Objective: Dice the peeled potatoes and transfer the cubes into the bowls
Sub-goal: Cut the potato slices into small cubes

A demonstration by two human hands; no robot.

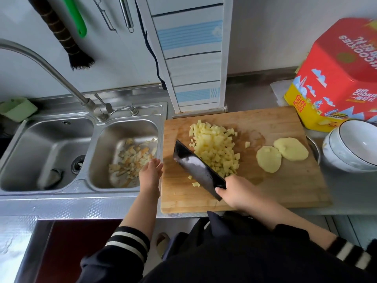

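Cutting board (pixel 285 193): heap of potato cubes (pixel 215 149) at centre-far, done but not transferred; two peeled potato halves (pixel 282 155) to its right, uncut. Bowls (pixel 350 148) stacked at the far right, apparently empty. Right hand (pixel 237 192) grips the cleaver (pixel 199 170), its blade against the heap's left side. Left hand (pixel 151 170) hovers beside the board's left edge, fingers straight and together, holding nothing. Judged roughly half complete.
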